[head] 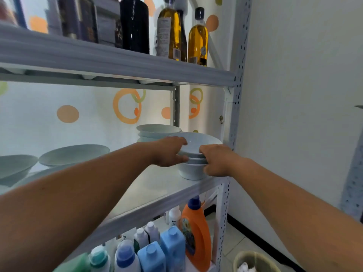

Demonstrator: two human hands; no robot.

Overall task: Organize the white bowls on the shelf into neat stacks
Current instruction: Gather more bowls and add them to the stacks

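On shelf [157, 185], left hand [167, 152], right hand [218, 160] fingers [181, 141] grasping bowl stack [191, 170]; bottle labels [164, 36] blurred

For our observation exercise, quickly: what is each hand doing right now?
Left hand: grips the front bowl stack at its left side.
Right hand: grips the same stack at its right side.

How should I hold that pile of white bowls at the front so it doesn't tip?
Probably low: on the bottom bowl's wall, under its rim, one grip from each side. The front bowl stack is nested and round, so the bottom one carries the rest.
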